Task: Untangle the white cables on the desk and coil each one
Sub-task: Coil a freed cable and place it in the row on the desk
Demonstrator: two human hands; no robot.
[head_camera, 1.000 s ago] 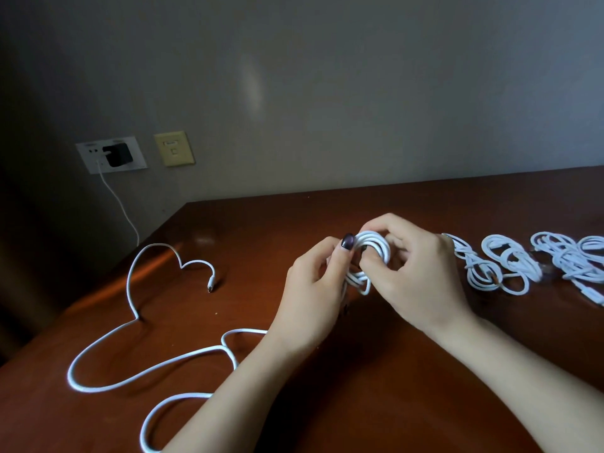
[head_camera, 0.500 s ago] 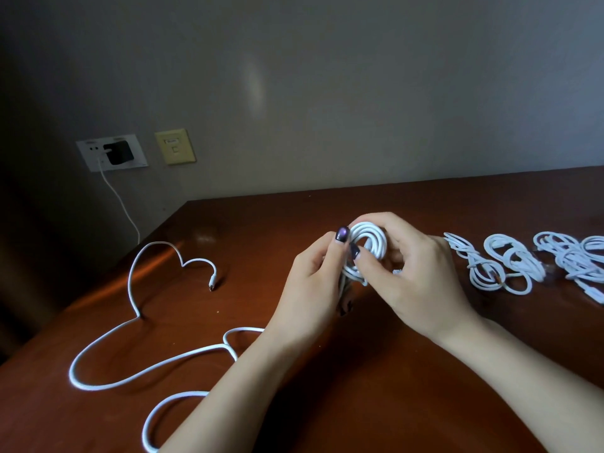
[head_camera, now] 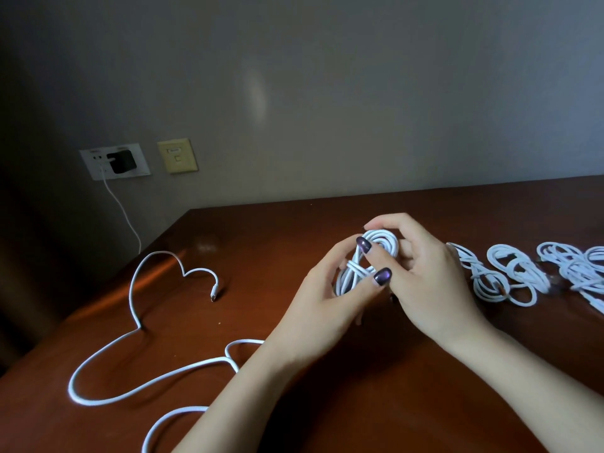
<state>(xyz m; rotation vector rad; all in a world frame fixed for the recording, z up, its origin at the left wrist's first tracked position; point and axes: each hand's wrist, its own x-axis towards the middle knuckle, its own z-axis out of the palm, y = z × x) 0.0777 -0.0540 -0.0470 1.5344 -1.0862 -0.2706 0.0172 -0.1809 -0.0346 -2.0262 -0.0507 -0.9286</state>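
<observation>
Fingers of the left hand, right of the loose cable, now pinch the coiled cable at its newly wrapped waist, the right hand gripping it too, so it seems nearly ready to join the finished coils beyond.
</observation>
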